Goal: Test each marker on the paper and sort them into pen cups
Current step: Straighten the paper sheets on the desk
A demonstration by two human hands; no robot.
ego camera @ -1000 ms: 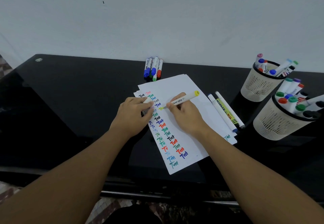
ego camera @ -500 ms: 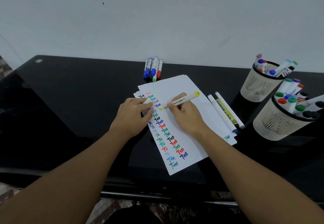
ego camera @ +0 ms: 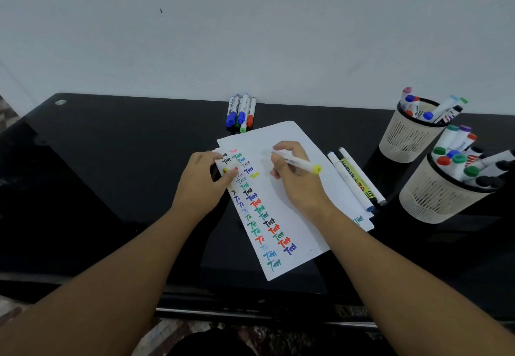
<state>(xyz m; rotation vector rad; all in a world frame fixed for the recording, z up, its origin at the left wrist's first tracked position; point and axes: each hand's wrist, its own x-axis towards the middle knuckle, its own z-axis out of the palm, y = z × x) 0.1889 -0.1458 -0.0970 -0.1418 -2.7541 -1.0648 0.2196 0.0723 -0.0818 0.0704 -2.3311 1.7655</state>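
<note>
Yellow-ended white marker (ego camera: 302,163) lies slantwise in the right hand (ego camera: 295,177), whose curled fingers grip its barrel above the white sheet of paper (ego camera: 295,216); its tip is hidden behind the fingers. The left hand (ego camera: 203,182) rests at the sheet's left edge, thumb and fingers pinching a small yellow cap (ego camera: 226,170) beside columns of coloured "Test" words, the newest one faint yellow. Both forearms reach in from the bottom corners. Paper sits on a glossy black tabletop (ego camera: 111,174) against a pale wall (ego camera: 250,34). Five capped markers (ego camera: 241,113) lie near the wall, two long pens (ego camera: 356,180) just right of the paper. Two cream slotted pen cups (ego camera: 434,196) stand at the right, both holding markers.
</note>
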